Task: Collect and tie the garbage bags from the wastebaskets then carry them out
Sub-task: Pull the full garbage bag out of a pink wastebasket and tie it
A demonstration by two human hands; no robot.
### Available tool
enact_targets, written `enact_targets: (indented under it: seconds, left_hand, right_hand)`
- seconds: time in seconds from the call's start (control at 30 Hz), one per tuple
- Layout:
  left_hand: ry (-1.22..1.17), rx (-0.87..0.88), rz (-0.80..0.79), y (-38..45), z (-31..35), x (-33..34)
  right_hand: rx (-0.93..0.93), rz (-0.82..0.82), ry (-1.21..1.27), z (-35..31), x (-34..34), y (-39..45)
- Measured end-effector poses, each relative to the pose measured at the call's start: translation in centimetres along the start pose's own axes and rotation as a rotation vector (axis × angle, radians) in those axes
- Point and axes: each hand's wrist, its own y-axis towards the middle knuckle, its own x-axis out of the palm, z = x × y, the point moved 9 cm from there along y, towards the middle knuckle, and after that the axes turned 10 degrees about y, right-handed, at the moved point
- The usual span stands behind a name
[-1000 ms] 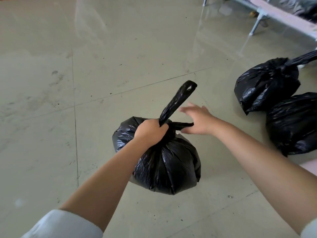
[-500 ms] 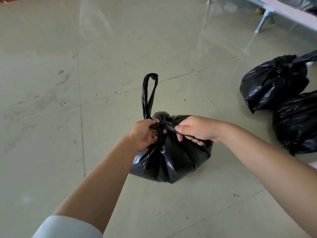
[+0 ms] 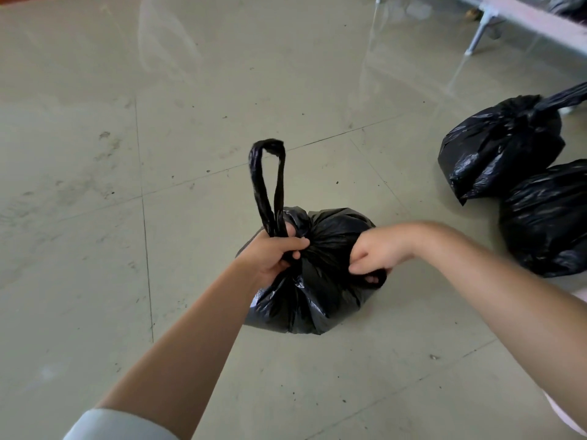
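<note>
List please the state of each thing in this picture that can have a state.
garbage bag: on the floor, neck gathered, held by both hands
loop handle: sticking up, slack
left hand: grips the gathered neck
right hand: grips the other handle
two other bags: lying on the floor, closed

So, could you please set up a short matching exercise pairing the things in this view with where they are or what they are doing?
Things:
1. left hand
2. right hand
3. two other black plastic bags
4. grey metal frame leg

States:
A. top right, standing on the floor
B. grips the upright loop handle
C. lying at the right
D. pinches the second handle low on the black plastic garbage bag

Pairs: 1-B, 2-D, 3-C, 4-A
</note>
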Motion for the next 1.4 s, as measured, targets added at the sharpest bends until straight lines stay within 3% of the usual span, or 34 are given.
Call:
enact_targets:
  seconds: [0.17,0.27,0.37,0.5,0.63,0.7,0.8,0.87,0.9,1.03,1.1,1.23,1.4]
  left_hand:
    - [0.23,0.063,-0.139,-0.5,1.0,0.9]
    - [0.336,0.112,-0.27,-1.0,2.0,2.2]
    - [0.429,0.152,-0.285,-1.3,2.7,2.6]
    - [0.581,0.217,-0.105,-1.0,3.7,1.3]
    - [0.816,0.318,0.359,-1.1,4.8,-1.2]
    - [0.876,0.381,0.502,-1.7,5.2,-1.6]
    - [0.892,0.37,0.565,-1.7,4.6,-2.3]
    - [0.935,0.318,0.522,-1.4,4.3,-2.2]
    - [0.853,0.284,0.466,-0.9,3.9,-2.3]
    - [0.128,0.078,0.132,0.0,1.1,-1.6]
    - [-0.029,0.031,0.101,-0.1,0.2,-1.3]
    - [-0.157,0.06,0.074,0.0,-0.3,-0.6]
    - [-0.048,0.136,-0.082,0.2,-0.6,0.5]
  right_hand:
    - [-0.223,0.546,-0.073,-1.8,-6.7,-1.9]
    - [-0.343,0.501,0.035,-3.0,-5.3,-1.2]
    - [-0.405,0.437,0.069,-3.3,-3.9,-0.1]
    - [-0.243,0.378,0.033,-1.9,-2.9,0.9]
    - [-0.195,0.416,0.065,-2.1,-1.8,1.8]
    - [-0.195,0.433,0.062,-2.5,-1.1,2.2]
    - [-0.231,0.47,0.157,-2.8,-1.1,2.0]
    - [-0.218,0.428,0.147,-2.7,-0.9,2.2]
    - [-0.198,0.408,0.127,-2.5,-0.8,2.4]
    - [-0.144,0.4,0.084,-1.3,-0.9,2.5]
    - [-0.139,0.405,0.057,-1.2,-0.9,2.4]
    - [-0.151,0.419,0.028,-1.9,-0.8,2.3]
    - [-0.172,0.283,0.01,-2.0,0.6,1.9]
